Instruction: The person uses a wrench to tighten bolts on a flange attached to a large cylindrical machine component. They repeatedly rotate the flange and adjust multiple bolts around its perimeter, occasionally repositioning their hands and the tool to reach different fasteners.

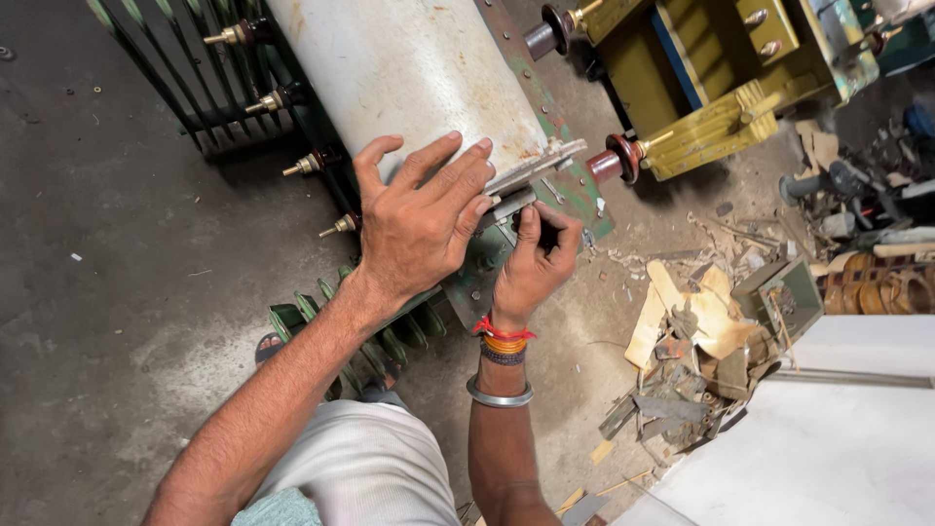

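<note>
My left hand [419, 219] rests with fingers spread on the end of a large grey cylinder [409, 68] that lies on a green metal transformer body [575, 190], the fingertips pressing a small grey metal piece [508, 206] at the cylinder's end flange. My right hand [534, 265], wearing bracelets and a red thread at the wrist, is curled just below that piece, thumb and fingers pinched on something small and dark that I cannot make out.
Brass-tipped terminals [292, 97] and green cooling fins [200, 58] stick out on the left. A yellow-green transformer core [701, 88] stands at top right. Scrap wood and metal [691, 360] litter the concrete floor. A white panel [828, 438] fills the lower right.
</note>
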